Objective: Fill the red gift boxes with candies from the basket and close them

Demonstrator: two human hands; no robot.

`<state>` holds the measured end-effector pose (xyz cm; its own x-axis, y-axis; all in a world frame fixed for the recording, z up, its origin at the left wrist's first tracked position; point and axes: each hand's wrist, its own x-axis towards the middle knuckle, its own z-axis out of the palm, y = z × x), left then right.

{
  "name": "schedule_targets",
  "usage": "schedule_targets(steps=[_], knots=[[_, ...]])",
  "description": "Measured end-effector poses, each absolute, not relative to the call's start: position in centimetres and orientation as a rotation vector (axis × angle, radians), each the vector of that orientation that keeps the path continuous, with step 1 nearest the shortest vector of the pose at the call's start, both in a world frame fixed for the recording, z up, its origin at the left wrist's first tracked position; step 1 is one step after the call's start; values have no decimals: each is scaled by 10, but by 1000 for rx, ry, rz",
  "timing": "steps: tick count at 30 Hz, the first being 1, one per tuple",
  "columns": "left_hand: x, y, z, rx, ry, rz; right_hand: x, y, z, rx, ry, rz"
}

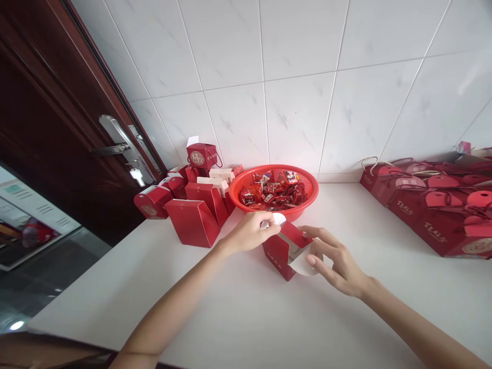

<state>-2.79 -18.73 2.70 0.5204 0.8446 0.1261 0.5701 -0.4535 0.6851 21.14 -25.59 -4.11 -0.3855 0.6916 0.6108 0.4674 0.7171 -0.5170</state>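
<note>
A small red box (277, 254) with its top flaps unfolded stands on the white table (230, 312), in front of a red plastic basket (312, 197) of wrapped candies (272, 192). My left hand (253, 229) pinches the white-sided flap at the box's left end between thumb and fingers. At the right end, my right hand (338, 261) touches the box, its fingers apart around the other white-sided flap and the red top edge.
Red boxes (194, 223) of different shapes cluster left of the basket. Rows of closed red boxes with cords (430, 205) stand at the right. A tiled wall (300, 102) rises behind; a dark door (57, 102) with keys (137, 176) is at the left.
</note>
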Motion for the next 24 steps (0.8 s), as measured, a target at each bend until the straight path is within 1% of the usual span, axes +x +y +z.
schedule_targets(steps=[4, 7, 11, 15, 18, 24], knots=[[-45, -180, 36, 2139, 947, 435, 205, -254, -41, -939, -1979, 329], [-53, -178, 38, 2074, 871, 394, 202, -255, -37, -921, -2055, 304], [-56, -178, 38, 2020, 835, 354, 200, -259, -30, -899, -2192, 181], [-57, -178, 39, 2020, 842, 356, 199, -261, -33, -1015, -2108, 151], [-57, -178, 40, 2000, 871, 345, 198, -263, -37, -1135, -1940, 300], [-56, -178, 39, 1918, 859, 311, 194, -262, -46, -1203, -1607, 770]])
